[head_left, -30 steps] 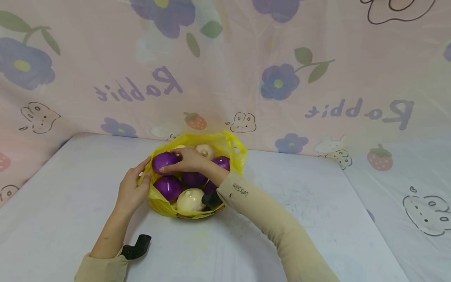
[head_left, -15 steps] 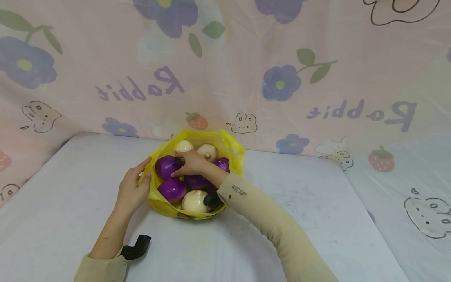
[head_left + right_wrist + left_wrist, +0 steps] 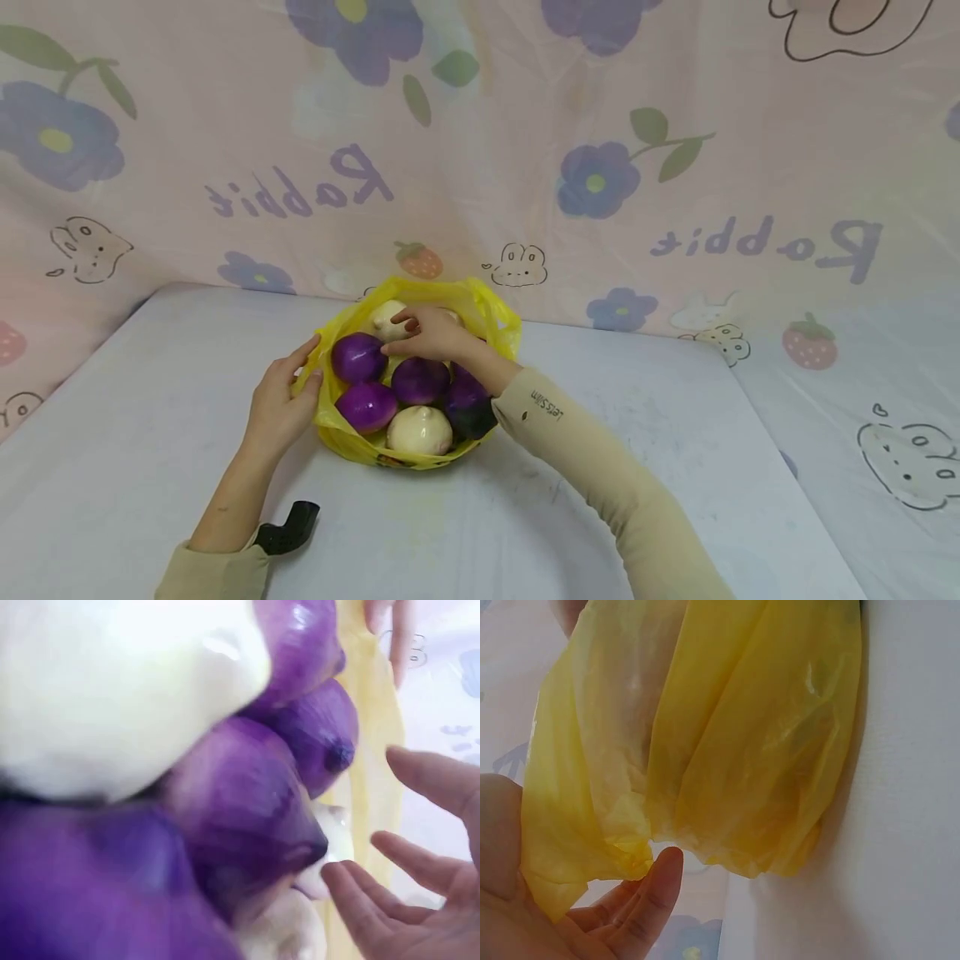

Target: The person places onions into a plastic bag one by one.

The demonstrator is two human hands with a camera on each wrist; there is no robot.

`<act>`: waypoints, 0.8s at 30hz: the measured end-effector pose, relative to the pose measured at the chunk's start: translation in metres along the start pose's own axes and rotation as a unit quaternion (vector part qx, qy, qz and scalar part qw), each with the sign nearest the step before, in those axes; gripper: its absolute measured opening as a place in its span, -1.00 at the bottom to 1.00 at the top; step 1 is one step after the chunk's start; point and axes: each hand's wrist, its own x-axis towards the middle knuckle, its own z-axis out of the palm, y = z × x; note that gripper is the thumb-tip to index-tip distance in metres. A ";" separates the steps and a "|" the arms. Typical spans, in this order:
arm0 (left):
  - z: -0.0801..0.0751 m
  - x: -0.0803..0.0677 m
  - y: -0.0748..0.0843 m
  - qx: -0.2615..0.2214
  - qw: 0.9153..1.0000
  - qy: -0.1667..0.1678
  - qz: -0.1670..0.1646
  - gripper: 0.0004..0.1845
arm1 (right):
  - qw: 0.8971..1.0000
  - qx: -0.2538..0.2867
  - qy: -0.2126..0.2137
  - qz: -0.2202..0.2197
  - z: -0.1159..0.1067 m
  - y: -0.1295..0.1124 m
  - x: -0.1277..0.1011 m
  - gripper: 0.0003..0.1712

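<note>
A person's right hand [image 3: 431, 333] hovers with loosely spread fingers over the far side of an open yellow plastic bag [image 3: 336, 433], fingertips at a white onion [image 3: 388, 317] near the back rim and gripping nothing. The left hand [image 3: 281, 404] pinches the bag's near-left edge between thumb and fingers, holding the mouth open on the white table [image 3: 150, 467]. Inside lie purple onions, one at the left rim [image 3: 358, 357], one in the middle [image 3: 420, 379], one lower left [image 3: 366, 405], with another white onion [image 3: 418, 429] at the front.

The thin film looks likely to slip from the left hand's pinch if the right hand pulls an onion against it, and the piled onions could roll out over the low front rim.

The left wrist view shows what the head view hides: the crumpled yellow film [image 3: 705, 735] bunched against the palm, fingers [image 3: 656, 889] curled under its hem. The right wrist view, close and blurred, shows the open fingers [image 3: 420, 859] clear of a purple onion [image 3: 240, 802]. A floral sheet [image 3: 600, 167] hangs behind.
</note>
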 end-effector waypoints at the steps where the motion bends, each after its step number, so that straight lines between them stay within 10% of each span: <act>1: 0.000 0.000 0.000 0.001 1.000 0.001 0.002 -0.44 | 1.000 0.017 0.011 -0.003 -0.002 0.002 -0.002 -0.35; 24: 0.002 -0.002 0.015 0.059 0.994 0.067 0.064 -0.38 | 0.948 0.227 0.177 -0.135 -0.039 0.029 -0.065 -0.57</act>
